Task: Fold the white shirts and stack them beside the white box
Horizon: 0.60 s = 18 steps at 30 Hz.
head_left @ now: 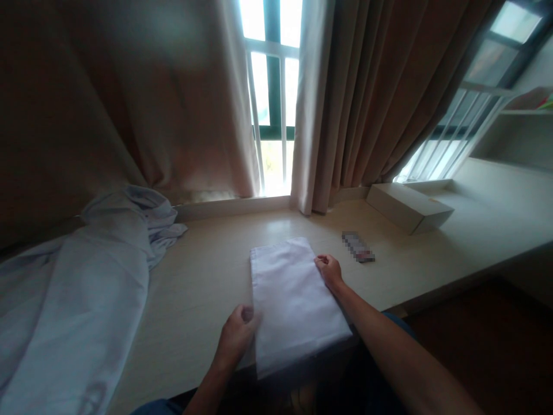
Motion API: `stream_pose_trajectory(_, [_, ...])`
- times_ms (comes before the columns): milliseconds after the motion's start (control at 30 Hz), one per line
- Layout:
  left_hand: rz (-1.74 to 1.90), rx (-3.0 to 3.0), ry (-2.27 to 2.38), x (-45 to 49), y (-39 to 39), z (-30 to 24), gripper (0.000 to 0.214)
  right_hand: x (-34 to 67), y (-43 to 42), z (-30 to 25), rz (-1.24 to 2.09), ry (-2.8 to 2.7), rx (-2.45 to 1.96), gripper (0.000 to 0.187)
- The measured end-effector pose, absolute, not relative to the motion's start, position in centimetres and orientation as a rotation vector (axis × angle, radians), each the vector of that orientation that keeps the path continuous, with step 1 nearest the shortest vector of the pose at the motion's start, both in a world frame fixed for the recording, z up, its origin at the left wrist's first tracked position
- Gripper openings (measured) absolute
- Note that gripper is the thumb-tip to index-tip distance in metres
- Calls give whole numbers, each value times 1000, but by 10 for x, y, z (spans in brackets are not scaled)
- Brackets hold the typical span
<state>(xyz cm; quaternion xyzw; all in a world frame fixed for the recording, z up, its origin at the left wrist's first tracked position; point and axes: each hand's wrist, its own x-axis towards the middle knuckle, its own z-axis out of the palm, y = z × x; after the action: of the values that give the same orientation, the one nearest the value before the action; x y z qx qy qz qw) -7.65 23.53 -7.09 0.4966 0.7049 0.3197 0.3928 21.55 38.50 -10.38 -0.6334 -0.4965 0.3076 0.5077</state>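
A folded white cloth (291, 300) lies flat on the pale wooden desk, its near end reaching over the front edge. My left hand (235, 337) is at the cloth's left side, low down, with its fingers curled closed on the edge; the fingertips are slightly blurred. On the opposite side, farther up, my right hand (329, 271) pinches the right edge between thumb and fingers. Some fingertips of both hands are hidden from view.
A large crumpled heap of white fabric (82, 294) covers the left of the desk (199, 271). To the right are a blurred-out flat item (358, 246) and a closed pale box (408, 207). Brown curtains (358, 98) hang along the back by the windows.
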Motion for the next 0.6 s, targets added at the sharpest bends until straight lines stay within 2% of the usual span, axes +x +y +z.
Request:
stream_pose_trajectory(67, [850, 1278, 1921, -79, 242, -75, 53, 216, 385, -104, 740, -1204, -1522, 40])
stream_pose_trajectory(267, [916, 1278, 1752, -78, 249, -76, 46, 216, 385, -105, 750, -1216, -1512, 42])
stream_pose_trajectory(500, [1011, 1222, 1859, -87, 255, -73, 49, 215, 383, -102, 756, -1223, -1513, 41])
stream_pose_trajectory(600, [1042, 1532, 1899, -83, 269, -61, 48, 214, 382, -100, 750, -1230, -1520, 40])
